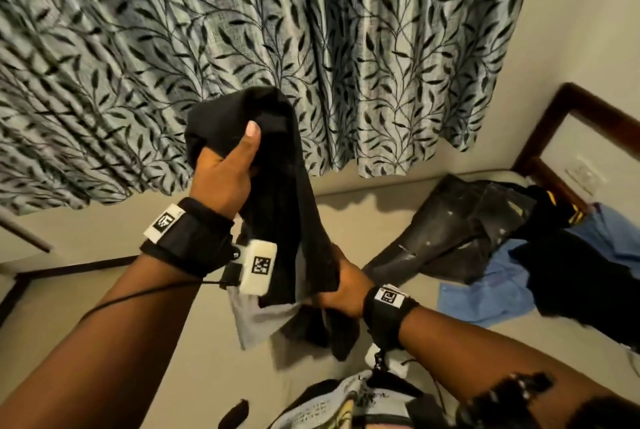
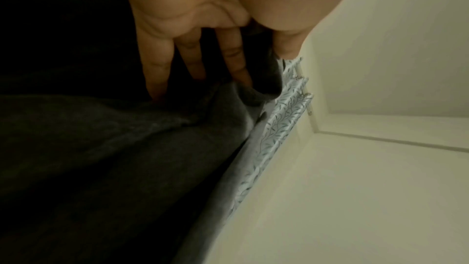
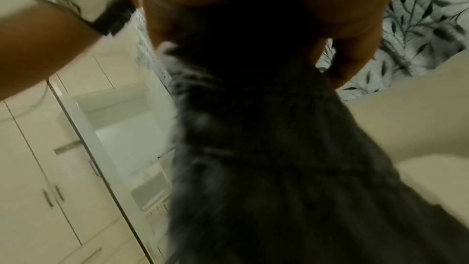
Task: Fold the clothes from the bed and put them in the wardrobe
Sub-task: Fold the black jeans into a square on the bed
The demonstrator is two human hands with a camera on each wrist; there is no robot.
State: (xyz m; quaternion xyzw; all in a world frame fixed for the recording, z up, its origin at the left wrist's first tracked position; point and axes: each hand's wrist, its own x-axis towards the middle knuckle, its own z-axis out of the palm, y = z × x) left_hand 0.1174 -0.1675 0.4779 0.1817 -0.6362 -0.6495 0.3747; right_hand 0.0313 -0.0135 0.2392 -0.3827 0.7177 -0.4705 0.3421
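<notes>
1. Our left hand (image 1: 225,176) is raised in front of the leaf-print curtain (image 1: 346,30), thumb and fingers clamped round the upper end of a black garment (image 1: 277,207).
2. Our right hand (image 1: 341,285) sits lower and nearer, closed on the same garment's lower part, so the cloth hangs bunched between the two hands above the bed (image 1: 104,231).
3. A grey lining or second layer (image 1: 258,318) shows below the black cloth; we cannot tell whether it belongs to the same piece.
4. We judge this to be the start of folding: the garment is lifted but not yet squared.
5. Next we would need to find its edges, spread it flat and fold it.
6. More clothes wait in a pile (image 1: 502,241) on the far right of the bed; the wardrobe (image 3: 38,168) stands to the left.
</notes>
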